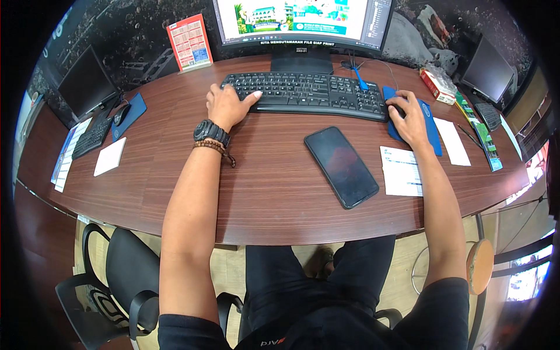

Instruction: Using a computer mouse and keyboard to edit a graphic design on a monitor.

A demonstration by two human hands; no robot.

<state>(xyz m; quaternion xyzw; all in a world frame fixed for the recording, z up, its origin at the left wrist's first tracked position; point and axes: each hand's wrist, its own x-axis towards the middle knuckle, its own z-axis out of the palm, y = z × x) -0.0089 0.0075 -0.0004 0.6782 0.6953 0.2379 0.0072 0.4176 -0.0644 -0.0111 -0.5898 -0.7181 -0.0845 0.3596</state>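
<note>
My left hand (228,106) rests on the left end of a black keyboard (300,87), thumb stretched out over the keys and the other fingers bent at its edge. A black watch (211,133) and a beaded bracelet circle that wrist. Over to the right, my right hand (408,116) covers a dark computer mouse (399,109), mostly hidden beneath the palm and fingers. The mouse sits on a blue mouse pad (433,131). Behind the keyboard stands a lit monitor (303,20) with coloured graphics on its screen.
A black smartphone (342,167) lies in front of the keyboard, beside a printed paper (401,172). A red desk calendar (190,42) stands at the back left. More monitors (87,81) flank both sides. A black chair (131,271) is at lower left.
</note>
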